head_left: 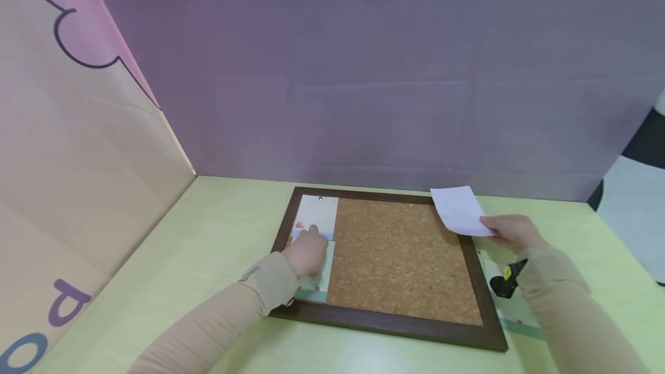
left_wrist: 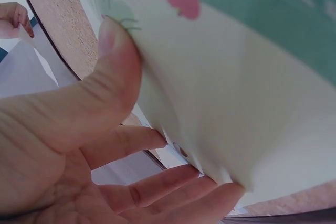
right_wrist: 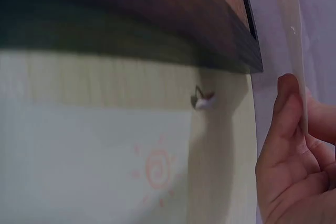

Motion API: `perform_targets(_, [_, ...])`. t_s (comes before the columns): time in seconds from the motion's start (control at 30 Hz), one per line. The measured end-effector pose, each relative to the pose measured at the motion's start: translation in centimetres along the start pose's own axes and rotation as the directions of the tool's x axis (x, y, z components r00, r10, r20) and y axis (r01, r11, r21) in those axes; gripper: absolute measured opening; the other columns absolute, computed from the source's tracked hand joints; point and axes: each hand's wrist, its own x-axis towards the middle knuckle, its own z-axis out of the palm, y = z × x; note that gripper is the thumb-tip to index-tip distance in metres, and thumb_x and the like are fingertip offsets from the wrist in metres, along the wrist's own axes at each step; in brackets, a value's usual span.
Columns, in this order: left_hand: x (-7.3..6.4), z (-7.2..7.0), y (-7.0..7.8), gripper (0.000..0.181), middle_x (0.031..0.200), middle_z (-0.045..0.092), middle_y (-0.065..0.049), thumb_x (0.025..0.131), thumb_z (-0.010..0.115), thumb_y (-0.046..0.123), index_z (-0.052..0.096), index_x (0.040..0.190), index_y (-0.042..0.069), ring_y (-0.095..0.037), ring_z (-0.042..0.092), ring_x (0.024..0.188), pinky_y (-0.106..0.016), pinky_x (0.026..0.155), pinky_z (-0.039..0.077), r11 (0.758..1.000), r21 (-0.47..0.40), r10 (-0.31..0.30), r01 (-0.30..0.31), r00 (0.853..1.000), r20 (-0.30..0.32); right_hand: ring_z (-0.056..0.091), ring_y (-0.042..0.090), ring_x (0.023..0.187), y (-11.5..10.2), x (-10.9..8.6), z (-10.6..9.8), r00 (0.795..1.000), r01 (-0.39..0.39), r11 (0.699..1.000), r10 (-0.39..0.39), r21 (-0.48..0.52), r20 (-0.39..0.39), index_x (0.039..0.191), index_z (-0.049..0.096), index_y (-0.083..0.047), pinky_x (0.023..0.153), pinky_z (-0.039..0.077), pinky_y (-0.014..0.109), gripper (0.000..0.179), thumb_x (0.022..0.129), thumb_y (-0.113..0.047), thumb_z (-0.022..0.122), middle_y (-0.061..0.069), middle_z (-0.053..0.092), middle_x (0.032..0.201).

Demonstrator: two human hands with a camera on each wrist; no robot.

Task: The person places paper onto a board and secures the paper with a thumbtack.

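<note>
Hanging over upper right corner of dark frame (head_left: 400, 325), white sheet (head_left: 457, 211) is pinched between thumb and fingers of right hand (head_left: 513, 231). Green-bottomed card (left_wrist: 226, 87), lying at lower left of corkboard (head_left: 405, 258), is touched along one edge by spread fingers of left hand (head_left: 306, 251), thumb on its face. Upper card (head_left: 318, 212) partly hidden by same hand. Right of frame, another card (head_left: 511, 308) on tabletop (head_left: 234, 218), partly blocked by right sleeve (head_left: 563, 293).

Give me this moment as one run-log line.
left hand: touching lower printed sheet on corkboard | right hand: pinching white sheet | third printed sheet: on table, right of corkboard
</note>
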Motion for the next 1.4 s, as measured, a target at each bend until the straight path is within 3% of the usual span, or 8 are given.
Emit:
perform_targets(0.1, [0.0, 0.1, 0.0, 0.038, 0.093, 0.050, -0.016, 0.059, 0.085, 0.002, 0.063, 0.090, -0.001, -0.029, 0.055, 0.083, -0.038, 0.071, 0.055, 1.000, 0.003, 0.002, -0.002, 1.000, -0.002, 0.053, -0.003, 0.066, -0.2, 0.1, 0.8, 1.000, 0.017, 1.000, -0.017, -0.002, 0.021, 0.075, 0.063, -0.017, 0.062, 0.052, 0.017, 0.018, 0.091, -0.011, 0.057, -0.016, 0.057, 0.069])
perform_targets(0.2, [0.0, 0.0, 0.0, 0.039, 0.093, 0.050, -0.016, 0.059, 0.085, 0.003, 0.063, 0.091, -0.001, -0.029, 0.055, 0.083, -0.037, 0.071, 0.055, 1.000, 0.004, 0.004, -0.004, 1.000, -0.002, 0.052, -0.002, 0.065, -0.4, 0.3, 1.9, 0.999, 0.033, 0.999, -0.032, -0.034, 0.028, 0.090, 0.065, -0.005, 0.061, 0.050, 0.017, 0.010, 0.092, -0.011, 0.056, -0.016, 0.056, 0.070])
perform_targets(0.33, [0.1, 0.1, 0.0, 0.039, 0.093, 0.050, -0.016, 0.059, 0.085, 0.003, 0.064, 0.092, -0.001, -0.030, 0.056, 0.084, -0.037, 0.072, 0.055, 1.000, 0.008, 0.005, -0.005, 1.000, -0.001, 0.050, 0.000, 0.067, -0.9, 0.6, 3.5, 0.999, 0.035, 0.992, -0.033, -0.122, 0.015, 0.116, 0.052, 0.016, 0.062, 0.048, 0.017, 0.037, 0.094, -0.014, 0.054, -0.013, 0.054, 0.073])
perform_targets(0.53, [0.1, 0.2, 0.0, 0.041, 0.094, 0.050, -0.016, 0.060, 0.086, 0.005, 0.064, 0.094, -0.001, -0.030, 0.055, 0.085, -0.038, 0.073, 0.055, 1.000, 0.004, -0.004, 0.004, 1.000, 0.006, 0.050, 0.002, 0.075, -1.7, 0.6, 5.9, 1.000, -0.002, 0.992, 0.005, -0.125, 0.019, 0.128, 0.044, 0.015, 0.067, 0.047, 0.017, 0.050, 0.094, -0.020, 0.055, -0.010, 0.055, 0.082])
perform_targets(0.73, [0.1, 0.1, 0.0, 0.040, 0.094, 0.050, -0.016, 0.059, 0.086, 0.004, 0.063, 0.092, -0.002, -0.031, 0.055, 0.085, -0.039, 0.074, 0.055, 1.000, 0.000, 0.004, -0.004, 1.000, -0.002, 0.047, 0.002, 0.063, -2.6, 0.6, 7.8, 0.996, -0.003, 1.000, 0.001, 0.019, 0.093, 0.094, 0.066, -0.009, 0.058, 0.043, 0.015, 0.009, 0.092, -0.013, 0.058, -0.014, 0.056, 0.070])
perform_targets(0.83, [0.1, 0.1, 0.1, 0.042, 0.094, 0.050, -0.016, 0.059, 0.086, 0.005, 0.063, 0.093, -0.002, -0.031, 0.056, 0.086, -0.039, 0.075, 0.055, 1.000, 0.010, 0.005, -0.005, 1.000, -0.002, 0.046, 0.002, 0.059, -2.8, 0.6, 8.7, 0.995, -0.002, 1.000, 0.000, 0.023, 0.100, 0.082, 0.066, -0.015, 0.054, 0.040, 0.015, 0.014, 0.092, -0.010, 0.058, -0.011, 0.055, 0.064])
perform_targets(1.2, [0.3, 0.2, 0.0, 0.040, 0.094, 0.050, -0.016, 0.059, 0.086, 0.005, 0.064, 0.092, -0.002, -0.031, 0.056, 0.085, -0.038, 0.074, 0.055, 1.000, 0.002, 0.009, -0.009, 1.000, -0.008, 0.052, 0.003, 0.059, -1.2, 3.2, 9.7, 0.983, 0.015, 1.000, -0.018, 0.015, 0.182, 0.087, 0.067, -0.006, 0.058, 0.047, 0.016, 0.014, 0.083, -0.018, 0.072, -0.007, 0.059, 0.064])
perform_targets(1.4, [0.4, 0.4, -0.1, 0.037, 0.093, 0.050, -0.016, 0.060, 0.085, 0.002, 0.063, 0.090, -0.002, -0.030, 0.055, 0.083, -0.037, 0.072, 0.055, 1.000, -0.008, 0.010, -0.010, 1.000, -0.010, 0.050, 0.000, 0.053, -2.9, 1.1, 11.6, 0.988, -0.021, 0.999, 0.026, -0.035, 0.155, 0.071, 0.061, -0.013, 0.054, 0.045, 0.014, 0.019, 0.090, -0.009, 0.061, -0.010, 0.056, 0.057])
